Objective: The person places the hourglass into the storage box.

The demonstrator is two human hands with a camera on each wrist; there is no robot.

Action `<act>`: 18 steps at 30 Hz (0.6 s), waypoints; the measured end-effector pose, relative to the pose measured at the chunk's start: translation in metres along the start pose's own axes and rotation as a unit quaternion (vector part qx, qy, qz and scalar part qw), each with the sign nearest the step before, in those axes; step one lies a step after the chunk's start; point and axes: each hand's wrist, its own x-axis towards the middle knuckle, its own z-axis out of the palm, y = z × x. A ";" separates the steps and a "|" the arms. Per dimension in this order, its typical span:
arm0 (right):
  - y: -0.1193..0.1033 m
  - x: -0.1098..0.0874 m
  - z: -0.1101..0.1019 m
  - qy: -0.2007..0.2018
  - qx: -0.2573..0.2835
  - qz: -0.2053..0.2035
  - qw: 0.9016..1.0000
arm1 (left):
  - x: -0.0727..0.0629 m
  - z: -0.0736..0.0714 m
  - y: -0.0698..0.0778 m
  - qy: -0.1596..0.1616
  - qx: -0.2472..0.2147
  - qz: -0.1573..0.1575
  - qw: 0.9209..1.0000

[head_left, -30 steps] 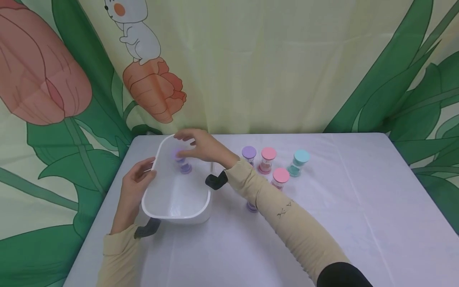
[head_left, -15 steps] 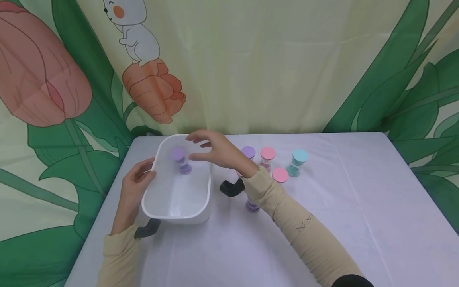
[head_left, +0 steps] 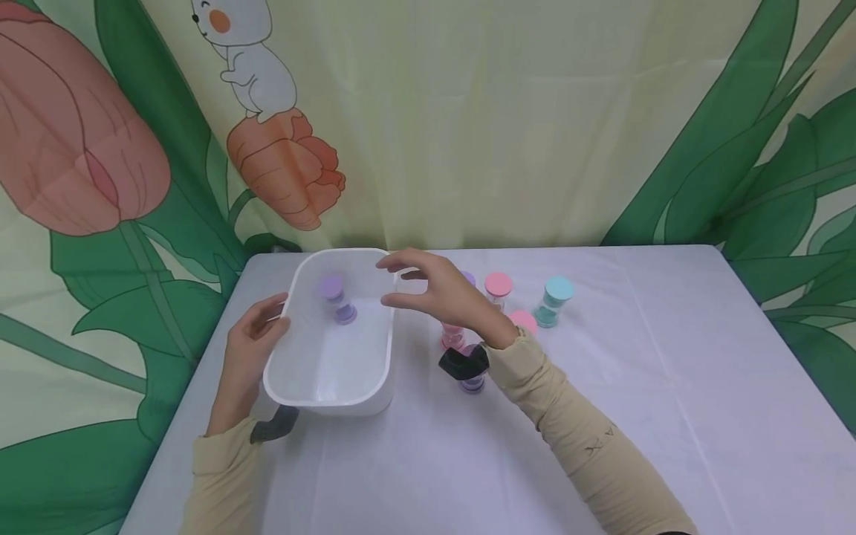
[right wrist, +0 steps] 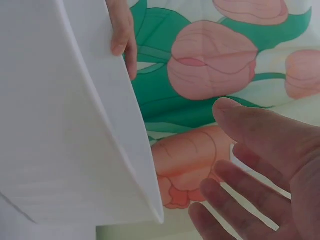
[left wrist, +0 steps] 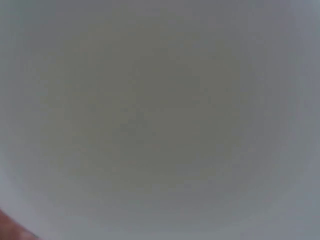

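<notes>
- Backdrop curtain (head_left: 508,148), printed with a large pink tulip (head_left: 87,141) at left, then a rabbit on a carrot (head_left: 287,171).
- Left hand (head_left: 253,342), beige sleeve: holds the bin by its left rim, thumb lapping over the edge, fingers along the outside.
- White bin (head_left: 321,375), deep, round-cornered, on a white tablecloth (head_left: 602,446).
- Purple sand timer (head_left: 337,301): inside the bin, on its floor toward the far end.
- Right hand (head_left: 438,291): wide, thumb and fingers well parted, at the bin's right rim; the right wrist view shows a gap between fingertips and bin.
- First pink sand timer (head_left: 452,338): on the cloth, upper part hidden by the right hand.
- Far purple sand timer (head_left: 470,278): mostly hidden behind that hand.
- Near purple sand timer (head_left: 472,384): partly covered by the black wrist mount (head_left: 461,364).
- Second pink sand timer (head_left: 498,286): upright, far row.
- Third pink sand timer (head_left: 524,320): largely hidden by the right arm.
- Teal sand timer (head_left: 553,301): upright, rightmost.
</notes>
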 end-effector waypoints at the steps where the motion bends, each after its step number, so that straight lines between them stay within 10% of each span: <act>1: 0.001 -0.002 -0.001 0.002 0.001 -0.001 1.000 | 0.000 0.000 0.000 0.000 -0.001 -0.001 1.000; 18: 0.015 -0.043 -0.018 0.041 0.019 0.019 0.999 | -0.001 0.000 -0.006 0.003 0.000 0.009 1.000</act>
